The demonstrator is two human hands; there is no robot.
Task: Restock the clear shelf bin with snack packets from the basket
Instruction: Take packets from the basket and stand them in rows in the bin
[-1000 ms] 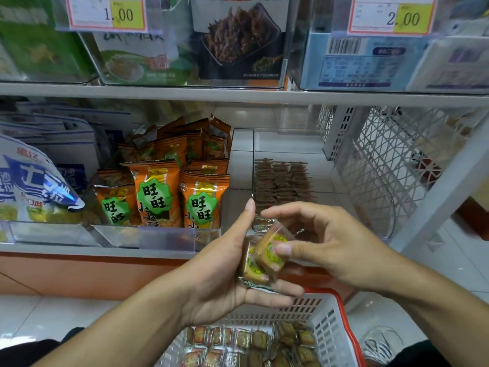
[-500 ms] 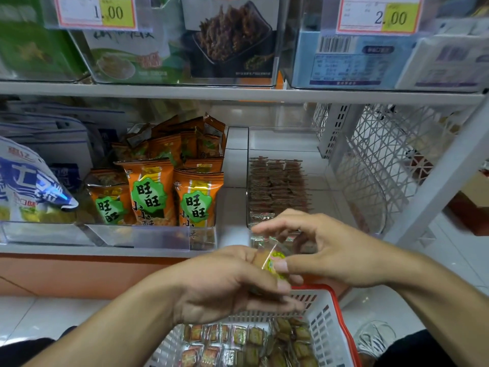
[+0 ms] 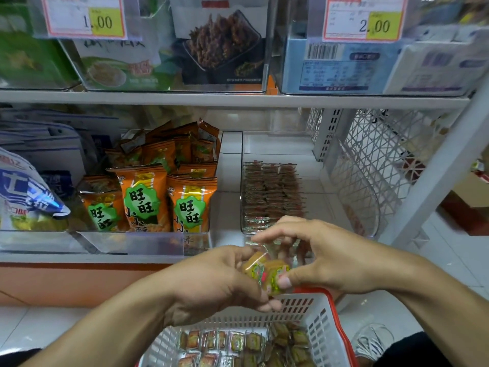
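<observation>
Together, both hands' fingers (image 3: 284, 282) pinch the snack packets (image 3: 266, 272) between them above the basket (image 3: 317, 321).

A shop: price tags (image 3: 84, 18) front shelves (image 3: 238, 99) stocked with packaged snacks (image 3: 143, 200).

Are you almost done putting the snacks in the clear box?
Partly. The clear shelf bin already holds rows of packets, with room behind. Both hands, left hand and right hand, hold a few snack packets. Many more wait in the basket.
</observation>
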